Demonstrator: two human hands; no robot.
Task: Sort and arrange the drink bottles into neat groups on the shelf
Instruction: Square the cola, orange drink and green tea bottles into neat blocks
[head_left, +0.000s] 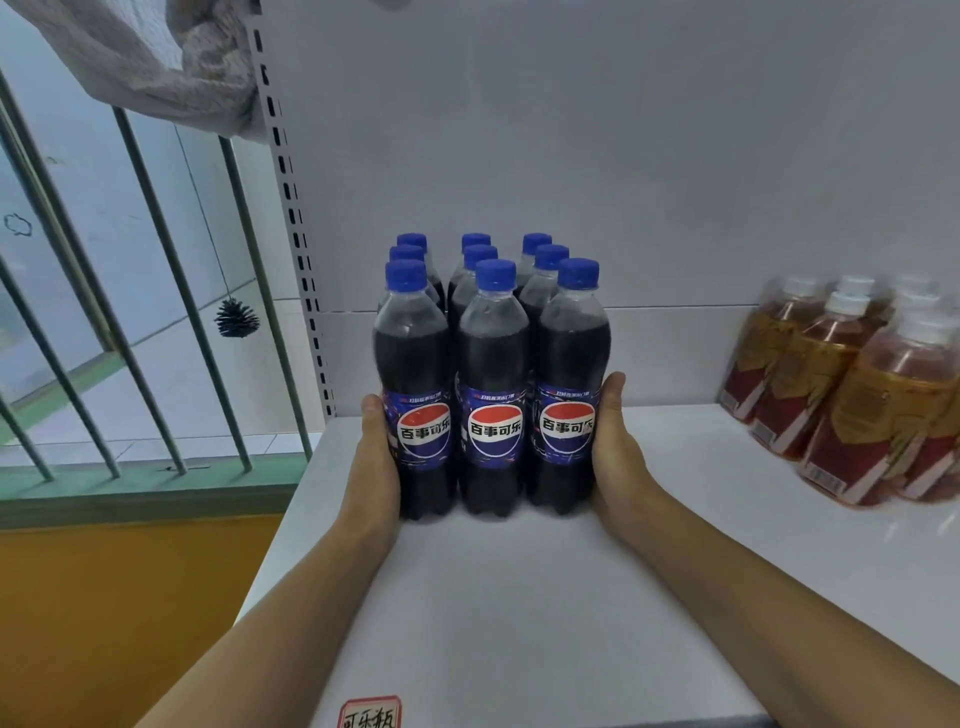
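Observation:
Several cola bottles (493, 395) with blue caps and blue labels stand upright in a tight block of three rows on the white shelf (519, 597), near its left end. My left hand (376, 457) presses flat against the left side of the block. My right hand (615, 447) presses flat against its right side. The fingers of both hands reach behind the front bottles and are partly hidden. A second group, amber tea bottles (852, 384) with white caps and red labels, stands at the shelf's right end, apart from the cola block.
The shelf's white back panel (571, 156) rises behind the bottles, with a slotted upright (296, 218) at its left. Left of the shelf are window bars (156, 291) and a hanging pine cone (236, 318). A red-bordered label (370, 714) sits on the shelf's front edge.

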